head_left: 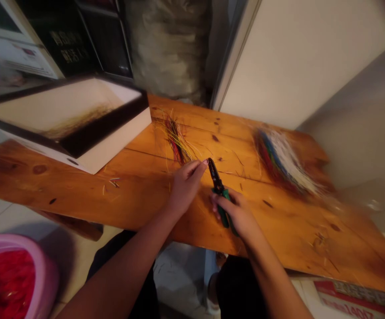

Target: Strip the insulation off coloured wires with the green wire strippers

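Note:
My right hand (pixel 234 208) is wrapped round green-handled wire strippers (pixel 215 177), whose black jaws point up and to the left. At the tip of the jaws, the thumb and fingers of my left hand (pixel 189 179) pinch a thin wire, which barely shows. Just beyond my left hand lies a loose bundle of yellow, red and dark wires (pixel 178 141) on the wooden table (pixel 146 195). Farther right is a thicker bundle of white, blue, green and red wires (pixel 282 159), blurred.
A white box with a black rim (pixel 119 146) stands on the left of the table, with thin yellowish strands inside. Wire scraps (pixel 114 182) lie scattered on the wood. A pink tub (pixel 42 261) of red pieces is on the floor at lower left. Behind the table stands a large sack (pixel 169 48).

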The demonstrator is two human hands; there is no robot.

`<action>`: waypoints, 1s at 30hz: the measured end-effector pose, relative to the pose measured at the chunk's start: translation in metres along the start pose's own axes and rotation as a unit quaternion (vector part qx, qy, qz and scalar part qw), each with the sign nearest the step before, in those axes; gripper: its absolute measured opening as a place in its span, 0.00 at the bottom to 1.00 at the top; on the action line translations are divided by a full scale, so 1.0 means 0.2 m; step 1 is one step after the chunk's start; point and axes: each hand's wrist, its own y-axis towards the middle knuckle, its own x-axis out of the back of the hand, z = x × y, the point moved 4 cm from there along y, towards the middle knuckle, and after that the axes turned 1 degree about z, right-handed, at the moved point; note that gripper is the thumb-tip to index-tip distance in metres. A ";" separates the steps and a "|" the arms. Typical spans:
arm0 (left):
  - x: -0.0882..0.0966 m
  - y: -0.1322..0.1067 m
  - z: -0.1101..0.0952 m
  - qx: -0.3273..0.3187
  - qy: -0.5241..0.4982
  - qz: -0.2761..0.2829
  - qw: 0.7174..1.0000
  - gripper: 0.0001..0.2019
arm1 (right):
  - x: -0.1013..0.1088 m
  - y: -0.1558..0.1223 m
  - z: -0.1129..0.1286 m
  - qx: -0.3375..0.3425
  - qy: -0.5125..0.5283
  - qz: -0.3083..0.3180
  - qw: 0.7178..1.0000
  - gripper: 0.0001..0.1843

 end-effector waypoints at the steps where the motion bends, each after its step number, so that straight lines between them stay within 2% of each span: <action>1: 0.00 0.00 0.00 0.004 -0.007 -0.002 1.000 0.17 | 0.00 0.00 0.00 -0.003 0.000 -0.004 1.000 0.12; 3: 0.01 0.01 0.01 0.006 -0.040 -0.027 0.999 0.15 | 0.01 0.01 -0.01 -0.009 0.001 -0.016 1.000 0.13; 5: 0.04 0.03 0.03 0.022 -0.121 -0.063 0.990 0.12 | 0.02 0.02 -0.01 -0.011 0.003 -0.030 0.999 0.14; 7: 0.07 0.06 0.05 0.059 -0.242 -0.083 0.965 0.10 | 0.04 0.04 -0.02 -0.011 0.010 -0.044 0.999 0.14; 9: 0.10 0.08 0.07 0.092 -0.352 -0.081 0.928 0.10 | 0.06 0.05 -0.03 -0.011 0.023 -0.059 0.998 0.14; 11: 0.15 0.09 0.07 0.099 -0.399 -0.086 0.908 0.09 | 0.08 0.06 -0.03 -0.015 0.042 -0.081 0.996 0.14; 14: 0.20 0.08 0.06 0.088 -0.337 -0.119 0.930 0.07 | 0.11 0.07 -0.02 -0.016 0.059 -0.116 0.991 0.15; 17: 0.18 0.02 0.06 0.124 -0.202 -0.128 0.963 0.11 | 0.13 0.08 -0.02 -0.004 0.057 -0.136 0.989 0.15; 19: 0.10 -0.03 0.09 0.194 -0.124 -0.068 0.971 0.14 | 0.11 0.09 -0.03 0.006 0.052 -0.144 0.988 0.14; 20: 0.04 -0.05 0.11 0.231 -0.108 -0.013 0.967 0.13 | 0.10 0.10 -0.03 0.011 0.048 -0.143 0.988 0.14; 22: -0.05 -0.08 0.13 0.256 -0.143 0.038 0.955 0.09 | 0.06 0.10 -0.04 0.024 0.030 -0.135 0.990 0.13; 24: -0.10 -0.09 0.15 0.241 -0.224 0.048 0.943 0.11 | 0.02 0.10 -0.05 0.039 -0.001 -0.123 0.992 0.12; 27: -0.10 -0.05 0.17 0.223 -0.302 0.005 0.927 0.16 | -0.03 0.09 -0.05 0.053 -0.051 -0.112 0.991 0.11; 30: -0.07 -0.01 0.16 0.208 -0.351 -0.034 0.912 0.15 | -0.06 0.08 -0.05 0.046 -0.083 -0.110 0.989 0.10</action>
